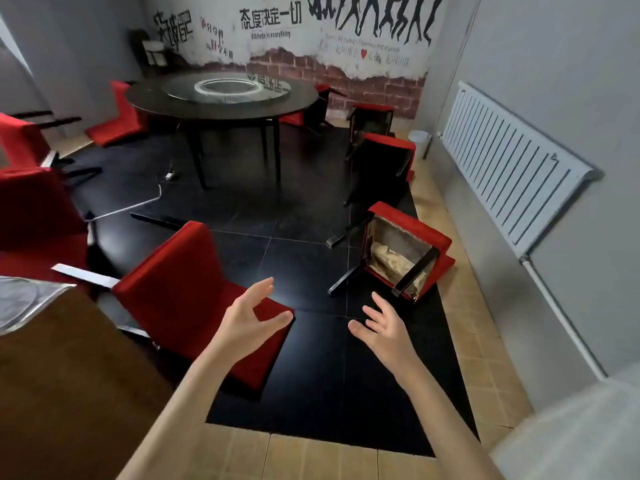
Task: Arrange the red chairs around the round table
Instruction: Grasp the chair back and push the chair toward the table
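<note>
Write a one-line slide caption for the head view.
Open hands reach toward toppled red chairs near the round table.

Illumination is dim, soft and even, with no hard shadows. Beyond both hands, the glossy black floor (304, 258) and the round table (221, 98) with its glass top carry pale reflections. Wide-angle distortion bends straight lines toward the frame edges. Far wall lettering appears slightly soft.

You're standing in a private dining room of a restaurant. The round table (221, 102) carries a glass turntable (225, 87), red chairs (194, 289) lie scattered, and a slogan mural (294, 32) covers the wall.
</note>
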Tool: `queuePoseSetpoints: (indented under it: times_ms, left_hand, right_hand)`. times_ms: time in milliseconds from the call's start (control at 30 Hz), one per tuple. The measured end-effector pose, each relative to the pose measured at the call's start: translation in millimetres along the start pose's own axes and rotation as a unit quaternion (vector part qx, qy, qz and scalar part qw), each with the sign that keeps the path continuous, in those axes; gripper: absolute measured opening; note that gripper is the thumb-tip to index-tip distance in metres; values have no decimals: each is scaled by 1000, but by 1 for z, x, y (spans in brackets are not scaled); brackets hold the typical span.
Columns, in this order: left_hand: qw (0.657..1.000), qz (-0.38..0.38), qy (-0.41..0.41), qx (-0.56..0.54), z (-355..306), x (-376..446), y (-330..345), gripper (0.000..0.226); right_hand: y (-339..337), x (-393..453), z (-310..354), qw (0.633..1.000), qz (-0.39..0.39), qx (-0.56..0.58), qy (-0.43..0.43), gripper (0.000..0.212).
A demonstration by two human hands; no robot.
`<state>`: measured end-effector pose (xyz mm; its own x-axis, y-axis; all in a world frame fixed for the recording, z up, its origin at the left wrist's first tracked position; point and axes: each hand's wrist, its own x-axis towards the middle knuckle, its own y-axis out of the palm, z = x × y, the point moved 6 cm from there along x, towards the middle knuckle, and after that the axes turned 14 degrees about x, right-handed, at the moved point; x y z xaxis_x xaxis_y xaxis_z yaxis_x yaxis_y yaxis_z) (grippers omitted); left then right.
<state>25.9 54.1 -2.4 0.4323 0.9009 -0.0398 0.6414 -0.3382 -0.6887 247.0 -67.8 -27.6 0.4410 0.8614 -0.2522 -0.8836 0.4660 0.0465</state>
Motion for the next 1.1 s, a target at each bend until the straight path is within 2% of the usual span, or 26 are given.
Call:
queuePoseSetpoints:
  times_ms: [233, 467, 733, 900, 1100]
  left_hand:
    - [999, -4, -38, -2, 30, 65, 7, 75]
    - [996, 1, -82, -21, 72, 164, -2, 76]
    - [992, -29, -115, -38, 85, 290, -20, 75]
    - [984, -72, -151, -52, 98, 356, -30, 75]
    - [959, -168, -217, -77, 108, 418, -45, 75]
  right_hand:
    - [24, 84, -6, 998, 50, -28, 28, 85]
    - [53, 190, 3, 995, 62, -60, 53, 87]
    - [86, 323, 34, 990, 93, -86, 62, 91]
    - [107, 418, 55, 982, 143, -108, 60, 92]
    - [143, 529, 82, 952, 254, -167, 41, 91]
